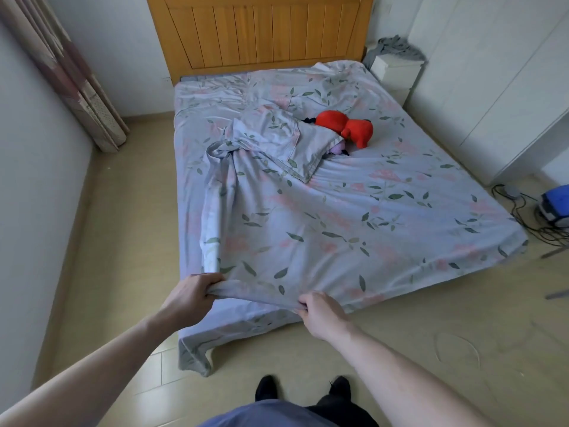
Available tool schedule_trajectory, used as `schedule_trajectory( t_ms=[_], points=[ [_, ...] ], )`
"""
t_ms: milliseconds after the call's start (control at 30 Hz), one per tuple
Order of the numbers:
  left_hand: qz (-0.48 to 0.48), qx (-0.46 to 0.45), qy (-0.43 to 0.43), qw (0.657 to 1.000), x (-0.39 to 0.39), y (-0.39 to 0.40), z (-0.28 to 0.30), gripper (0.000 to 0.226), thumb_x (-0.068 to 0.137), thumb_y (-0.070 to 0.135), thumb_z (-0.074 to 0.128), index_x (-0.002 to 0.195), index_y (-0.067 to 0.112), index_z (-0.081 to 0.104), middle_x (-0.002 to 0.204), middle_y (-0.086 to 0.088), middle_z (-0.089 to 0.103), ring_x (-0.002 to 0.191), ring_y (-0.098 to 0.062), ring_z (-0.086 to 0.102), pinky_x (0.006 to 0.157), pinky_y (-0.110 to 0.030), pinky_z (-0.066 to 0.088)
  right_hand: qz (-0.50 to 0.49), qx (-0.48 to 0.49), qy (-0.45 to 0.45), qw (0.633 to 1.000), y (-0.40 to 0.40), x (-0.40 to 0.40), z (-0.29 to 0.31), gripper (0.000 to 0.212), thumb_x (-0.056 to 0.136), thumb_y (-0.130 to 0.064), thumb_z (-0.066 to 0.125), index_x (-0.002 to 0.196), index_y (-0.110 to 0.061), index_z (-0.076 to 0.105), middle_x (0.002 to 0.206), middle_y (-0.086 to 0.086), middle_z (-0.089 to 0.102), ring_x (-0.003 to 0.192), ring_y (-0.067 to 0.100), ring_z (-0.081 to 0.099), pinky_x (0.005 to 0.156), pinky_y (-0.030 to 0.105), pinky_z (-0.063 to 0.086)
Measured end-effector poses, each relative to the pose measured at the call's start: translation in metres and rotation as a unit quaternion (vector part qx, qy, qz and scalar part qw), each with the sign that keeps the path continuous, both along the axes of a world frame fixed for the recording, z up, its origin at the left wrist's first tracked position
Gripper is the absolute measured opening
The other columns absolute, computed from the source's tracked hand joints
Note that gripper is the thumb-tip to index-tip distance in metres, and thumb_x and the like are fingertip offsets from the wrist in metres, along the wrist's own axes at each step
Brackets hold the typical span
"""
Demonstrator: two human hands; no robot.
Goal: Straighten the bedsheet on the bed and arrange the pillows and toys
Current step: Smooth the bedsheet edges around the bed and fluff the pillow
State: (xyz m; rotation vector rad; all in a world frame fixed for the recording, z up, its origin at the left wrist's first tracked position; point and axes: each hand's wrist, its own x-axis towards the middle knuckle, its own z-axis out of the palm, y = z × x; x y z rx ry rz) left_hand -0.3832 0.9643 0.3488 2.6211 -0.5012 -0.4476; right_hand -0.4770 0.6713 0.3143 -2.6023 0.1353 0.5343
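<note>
A pale blue floral bedsheet (338, 223) covers the bed and is rumpled, with a long fold running up its left side. My left hand (191, 294) grips a bunched edge of the sheet at the foot of the bed. My right hand (320, 312) grips the same edge further right. A pillow (274, 143) in matching fabric lies crooked near the middle. A red plush toy (345, 124) lies beside it, and a purple toy (337, 148) peeks out from under the pillow's corner.
A wooden headboard (261, 32) stands at the far end. A white nightstand (394, 72) with grey cloth on top sits at the back right. Curtains (77, 81) hang on the left. Cables and a blue device (554, 204) lie on the floor at right.
</note>
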Motion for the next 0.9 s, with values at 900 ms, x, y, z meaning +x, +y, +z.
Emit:
schedule_trajectory(
  t_ms=[900],
  points=[
    [0.388,-0.432,0.561,0.59,-0.012,-0.047,-0.051,0.046,0.102,0.049,0.041,0.12,0.01,0.057,0.118,-0.011,0.063,0.097,-0.03,0.058,0.085,-0.049,0.054,0.04,0.091,-0.183,0.978,0.081,-0.007,0.062,0.02,0.085,-0.015,0.057,0.095,-0.026,0.071,0.093,-0.008,0.071,0.081,0.016,0.059,0.065,0.027,0.038]
  ],
)
